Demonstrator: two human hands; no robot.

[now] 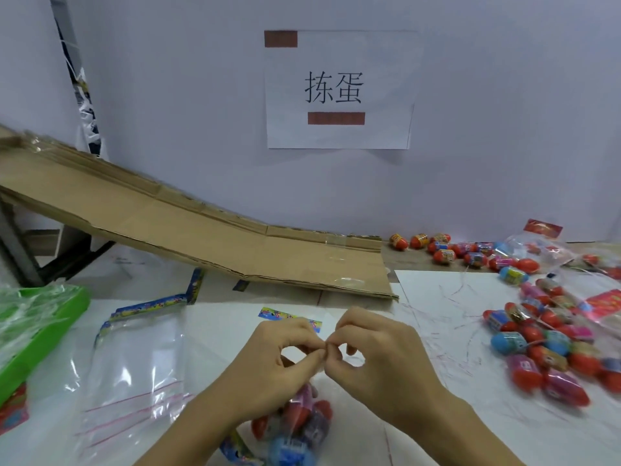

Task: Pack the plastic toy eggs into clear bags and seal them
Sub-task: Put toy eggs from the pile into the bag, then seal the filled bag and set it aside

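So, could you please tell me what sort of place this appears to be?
Probably a small hand-packing workstation: loose plastic toy eggs heaped on the table, empty clear zip bags laid ready, and a cardboard chute sloping down beneath a paper wall sign.

Glossy, hard-looking plastic on the red, blue and pink toy eggs [537, 344] heaped at the right of the frame, each banded with a shiny printed wrapper. Thin, crinkled, highly reflective clear film in the flat transparent bags [134, 371] at lower left, with printed paper-like header strips. Matt, rough-edged brown corrugated cardboard [188, 227] across the middle left, patched with shiny clear tape. Smooth matt white paper for the printed sign [339, 89] at upper centre. Smooth bright-green plastic tray [50, 327] at far left, under wrinkled clear film. Matt white tabletop [437, 297].
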